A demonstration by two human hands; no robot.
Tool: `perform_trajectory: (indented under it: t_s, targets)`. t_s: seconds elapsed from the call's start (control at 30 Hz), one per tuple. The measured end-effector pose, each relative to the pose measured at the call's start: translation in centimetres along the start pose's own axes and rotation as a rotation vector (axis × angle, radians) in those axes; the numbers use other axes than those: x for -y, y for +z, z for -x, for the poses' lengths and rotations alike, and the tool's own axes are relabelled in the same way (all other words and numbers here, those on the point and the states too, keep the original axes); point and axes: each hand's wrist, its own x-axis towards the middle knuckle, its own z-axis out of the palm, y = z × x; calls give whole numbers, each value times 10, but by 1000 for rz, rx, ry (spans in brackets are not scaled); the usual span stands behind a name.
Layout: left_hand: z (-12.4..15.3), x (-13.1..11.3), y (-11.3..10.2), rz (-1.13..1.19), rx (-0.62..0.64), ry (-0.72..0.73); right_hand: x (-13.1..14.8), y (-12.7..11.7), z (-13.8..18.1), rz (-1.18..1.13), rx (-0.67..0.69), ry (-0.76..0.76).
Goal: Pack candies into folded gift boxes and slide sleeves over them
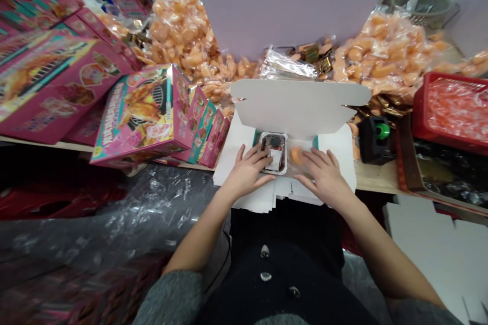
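1. Spread open, neither hand shows a pinch. The left hand (247, 171) lies with its fingers fanned, the tips at the edge of a rectangular foil tray (273, 143). The right hand (325, 179) rests, also fanned, on a clear plastic packet (303, 165) holding an orange piece.
2. Inside the foil tray sit dark contents and an upright white card (275, 160) (what the dark contents are is hard to tell from here).
3. Tray and packet lie side by side in an open white cardboard box (236, 147), its large lid (299, 104) folded back, on a pale wooden table (375, 177).
4. Left of the box leans a stack of pink printed cartons (141, 117).
5. Behind it, heaps of orange snacks in clear bags (389, 53) and gold sachets (314, 56) pile up.
6. To the right stand a black dispenser with a green roll (375, 139) and a red plastic crate (453, 111).
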Motion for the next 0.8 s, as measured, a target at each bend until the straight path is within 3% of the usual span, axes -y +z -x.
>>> perform_trajectory:
  t_s: [0.17,0.27,0.37,0.5,0.57,0.67,0.8]
  targets:
    - [-4,9,3,161,-158,-3,-15,-23,25,-115,-50,71]
    - [-11,21,14,437,-347,-135,-49,-31,28,-154,-117,253]
    - [-17,34,23,752,-449,-281,-99,-38,11,-131,-154,436]
    - [-17,41,20,979,-417,-357,-164,-45,-44,-112,-102,518]
    - [-23,45,15,963,-426,-387,-188,-41,-79,-92,-102,510]
    - [-46,63,6,769,-554,-488,-207,-30,-125,-66,-98,503]
    - [-104,110,-15,473,-732,-633,-208,-22,-146,-91,-127,519]
